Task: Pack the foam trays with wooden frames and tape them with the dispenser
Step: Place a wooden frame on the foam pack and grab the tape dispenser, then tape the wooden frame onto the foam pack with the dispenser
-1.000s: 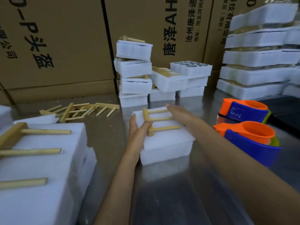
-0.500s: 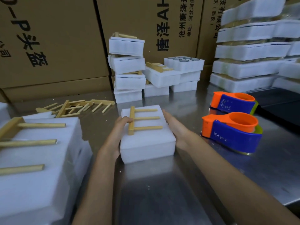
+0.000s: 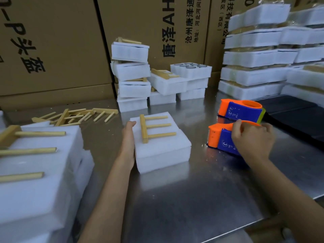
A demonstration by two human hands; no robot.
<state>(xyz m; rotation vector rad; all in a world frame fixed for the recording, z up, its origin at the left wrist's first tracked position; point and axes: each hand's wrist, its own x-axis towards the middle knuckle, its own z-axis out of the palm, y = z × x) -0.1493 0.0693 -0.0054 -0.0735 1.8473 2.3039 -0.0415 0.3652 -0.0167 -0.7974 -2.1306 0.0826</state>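
Note:
A white foam tray pair (image 3: 163, 151) lies in the middle of the steel table (image 3: 192, 199), with a comb-shaped wooden frame (image 3: 152, 128) on top. My left hand (image 3: 127, 139) rests flat against the tray's left side, fingers straight. To the right, my right hand (image 3: 252, 139) curls over the nearer orange-and-blue tape dispenser (image 3: 219, 139), which sits on the table. A second tape dispenser (image 3: 240, 110) stands just behind it.
Loose wooden frames (image 3: 77, 115) lie at the back left. Stacks of foam trays (image 3: 131, 74) stand behind the centre, taped packs (image 3: 263, 55) at the right, and a big foam stack with frames (image 3: 35, 163) at the near left. Cardboard boxes (image 3: 52, 41) wall the back.
My right hand left the foam tray's right side and went right onto the nearer tape dispenser. My left hand stays against the tray's left side.

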